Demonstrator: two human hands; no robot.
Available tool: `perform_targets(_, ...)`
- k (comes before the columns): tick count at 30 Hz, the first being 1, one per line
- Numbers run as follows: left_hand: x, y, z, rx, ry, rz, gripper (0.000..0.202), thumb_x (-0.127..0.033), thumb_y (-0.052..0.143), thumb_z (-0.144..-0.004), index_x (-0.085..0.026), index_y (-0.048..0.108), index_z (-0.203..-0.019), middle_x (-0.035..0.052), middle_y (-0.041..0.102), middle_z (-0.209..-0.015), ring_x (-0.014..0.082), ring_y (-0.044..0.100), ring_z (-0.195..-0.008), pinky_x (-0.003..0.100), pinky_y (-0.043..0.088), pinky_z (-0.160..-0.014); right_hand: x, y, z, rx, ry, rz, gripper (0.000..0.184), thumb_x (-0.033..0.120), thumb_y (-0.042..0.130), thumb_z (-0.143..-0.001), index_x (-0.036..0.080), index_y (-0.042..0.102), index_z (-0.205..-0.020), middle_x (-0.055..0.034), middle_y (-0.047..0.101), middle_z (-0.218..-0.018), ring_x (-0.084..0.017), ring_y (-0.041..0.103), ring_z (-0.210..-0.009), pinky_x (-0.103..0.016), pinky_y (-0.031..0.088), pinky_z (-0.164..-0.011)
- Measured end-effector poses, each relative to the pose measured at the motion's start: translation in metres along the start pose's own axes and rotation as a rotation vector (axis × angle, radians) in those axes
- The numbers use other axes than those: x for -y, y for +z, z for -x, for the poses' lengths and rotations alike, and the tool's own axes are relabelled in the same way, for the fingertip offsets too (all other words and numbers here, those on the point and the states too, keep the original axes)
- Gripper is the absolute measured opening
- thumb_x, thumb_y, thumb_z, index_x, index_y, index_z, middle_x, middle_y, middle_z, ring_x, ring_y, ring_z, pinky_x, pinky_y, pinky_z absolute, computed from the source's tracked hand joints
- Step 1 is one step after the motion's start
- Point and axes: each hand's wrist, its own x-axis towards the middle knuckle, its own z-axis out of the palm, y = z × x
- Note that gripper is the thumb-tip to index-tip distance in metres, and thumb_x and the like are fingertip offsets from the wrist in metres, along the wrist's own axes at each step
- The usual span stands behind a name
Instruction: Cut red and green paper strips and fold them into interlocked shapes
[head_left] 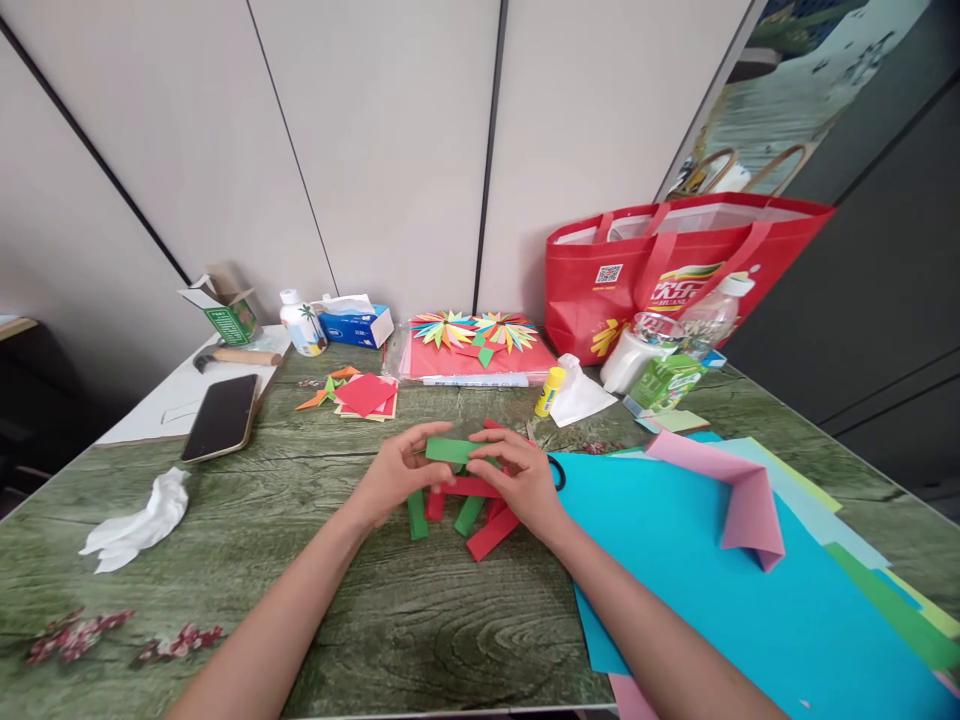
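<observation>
Between my two hands a green paper strip is held level above the table. My left hand pinches its left end between thumb and fingers. At the other end, my right hand grips the strip the same way. Under and around the hands lie several folded strips, among them a red paper strip and another green strip. The black handle of what looks like scissors shows just beyond my right hand, the rest hidden.
Large blue paper sheets with a folded pink paper cover the right side. A yellow glue stick, paper stars and a red bag stand farther back. Leftward are a phone, a hammer and a crumpled tissue.
</observation>
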Motion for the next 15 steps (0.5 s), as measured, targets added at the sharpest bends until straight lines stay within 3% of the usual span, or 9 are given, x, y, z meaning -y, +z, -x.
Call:
perform_targets(2,0.003,0.004,-0.001,-0.04,0.037,-0.006,0.056,-0.021,0.076,-0.05,-0.019,0.058,-0.103,0.0043,0.067,-0.09,0.0189,0.064,-0.074,0.029,0.052,-0.065,0.0,0.001,0.0,-0.009,0.004,-0.002,0.007,0.028,0.064,-0.073,0.023,0.068,-0.074,-0.005,0.065,-0.09,-0.02,0.061,-0.085,-0.035,0.048,-0.074)
perform_targets(3,0.006,0.006,-0.001,-0.084,0.048,-0.036,0.048,-0.022,0.075,-0.051,-0.018,0.061,-0.098,0.0043,0.068,-0.088,0.0193,0.064,-0.075,0.03,0.051,-0.067,0.001,0.002,0.001,-0.011,0.004,-0.003,0.007,0.028,0.063,-0.073,0.023,0.068,-0.073,-0.0049,0.064,-0.087,-0.019,0.061,-0.082,-0.034,0.049,-0.072)
perform_targets(6,0.013,0.011,-0.001,-0.194,0.053,-0.101,0.028,-0.029,0.069,-0.061,-0.016,0.066,-0.086,0.005,0.069,-0.08,0.0176,0.064,-0.067,0.027,0.051,-0.063,0.004,0.004,0.002,-0.026,-0.002,0.008,0.007,0.026,0.062,-0.075,0.022,0.067,-0.073,-0.0045,0.064,-0.078,-0.018,0.06,-0.076,-0.032,0.049,-0.068)
perform_targets(9,0.017,0.014,-0.001,-0.249,0.052,-0.021,0.03,-0.028,0.069,-0.063,-0.018,0.064,-0.091,0.0033,0.07,-0.078,0.0154,0.064,-0.064,0.025,0.05,-0.061,0.007,0.005,0.003,-0.038,0.004,0.029,0.01,0.028,0.065,-0.072,0.021,0.066,-0.08,-0.0048,0.065,-0.079,-0.02,0.06,-0.078,-0.032,0.048,-0.069)
perform_targets(12,0.018,0.014,-0.001,-0.291,0.06,0.012,0.031,-0.027,0.071,-0.061,-0.017,0.064,-0.089,0.0013,0.069,-0.071,0.0141,0.063,-0.062,0.022,0.049,-0.057,0.009,0.006,0.005,0.021,0.038,0.012,0.03,0.031,0.071,-0.066,0.022,0.065,-0.093,-0.0055,0.066,-0.087,-0.022,0.06,-0.082,-0.035,0.048,-0.073)
perform_targets(15,0.017,0.013,-0.001,-0.297,0.063,0.018,0.027,-0.027,0.073,-0.059,-0.015,0.065,-0.082,0.0006,0.067,-0.065,0.0132,0.061,-0.057,0.022,0.048,-0.055,0.006,0.008,0.006,0.05,0.125,-0.039,0.027,0.029,0.067,-0.069,0.023,0.065,-0.096,-0.005,0.067,-0.089,-0.022,0.061,-0.083,-0.036,0.049,-0.074)
